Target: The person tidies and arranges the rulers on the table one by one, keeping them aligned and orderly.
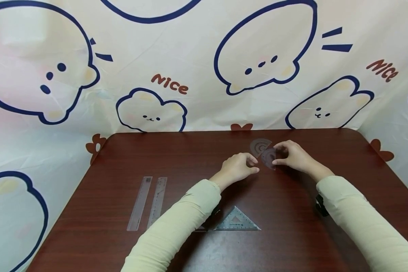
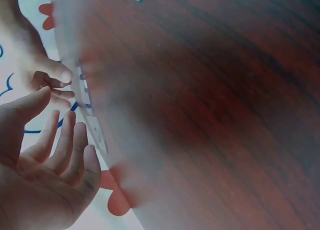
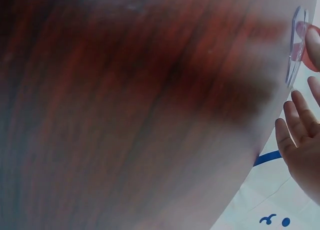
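Two clear protractors lie toward the back of the table, close together. The upper-left protractor has its curved side toward the back left. Beside it, the lower-right protractor has its straight edge facing right. My right hand is at that straight edge, thumb and index fingertips right by it and spread apart. In the right wrist view, clear plastic shows edge-on near the thumb, with the other fingers loosely extended. My left hand is just left of the protractors, holding nothing, its fingers relaxed and apart from the thumb.
Two clear rulers lie side by side on the left of the brown table. A clear set square lies near the front middle, and the left sleeve covers part of what lies next to it. A printed curtain hangs behind.
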Tool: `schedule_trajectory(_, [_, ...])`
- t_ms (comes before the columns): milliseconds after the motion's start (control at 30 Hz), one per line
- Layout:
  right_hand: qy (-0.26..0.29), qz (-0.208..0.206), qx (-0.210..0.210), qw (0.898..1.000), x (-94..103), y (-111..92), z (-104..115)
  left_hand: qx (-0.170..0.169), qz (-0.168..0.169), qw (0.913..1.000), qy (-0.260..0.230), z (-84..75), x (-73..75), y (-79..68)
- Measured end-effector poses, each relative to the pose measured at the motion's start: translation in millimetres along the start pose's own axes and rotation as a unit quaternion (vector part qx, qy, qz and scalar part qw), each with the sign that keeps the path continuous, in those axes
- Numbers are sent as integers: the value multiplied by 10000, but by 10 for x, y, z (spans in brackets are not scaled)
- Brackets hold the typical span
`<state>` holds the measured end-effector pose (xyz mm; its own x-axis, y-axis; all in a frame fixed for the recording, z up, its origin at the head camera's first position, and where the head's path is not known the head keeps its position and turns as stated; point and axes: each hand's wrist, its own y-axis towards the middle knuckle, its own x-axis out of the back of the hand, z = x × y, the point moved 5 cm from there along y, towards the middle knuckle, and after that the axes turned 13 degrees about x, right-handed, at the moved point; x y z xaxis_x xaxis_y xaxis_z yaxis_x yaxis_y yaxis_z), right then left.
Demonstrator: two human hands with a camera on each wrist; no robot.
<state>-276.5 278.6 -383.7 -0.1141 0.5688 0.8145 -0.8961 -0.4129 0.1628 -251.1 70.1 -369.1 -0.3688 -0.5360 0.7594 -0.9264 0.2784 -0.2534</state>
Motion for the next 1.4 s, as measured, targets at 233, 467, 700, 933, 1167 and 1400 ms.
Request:
schedule_trajectory(233, [98, 353, -121, 9993, -76, 42, -20, -60, 66, 10000, -42, 1, 11, -13])
schedule_trajectory(467, [-121, 570, -143, 9982, -113, 59, -28, -66, 94, 9999, -18, 13, -4, -16])
schedule_trajectory(700, [-200, 645, -187, 9975, -109, 65, 2, -107, 92, 9999, -42, 15, -19, -1])
schedule_trajectory(933, [-292, 706, -142, 9970, -121, 58, 2, -99, 134, 9998, 62, -1, -57, -5])
schedule_trajectory(1167, [-404, 760, -86, 9962, -114, 42, 18, -44, 76, 9998, 167, -19, -59, -3])
schedule_trajectory(1400, [-521, 731, -127, 9959, -105, 35, 27, 15, -43, 9987, 502, -88, -139, 57])
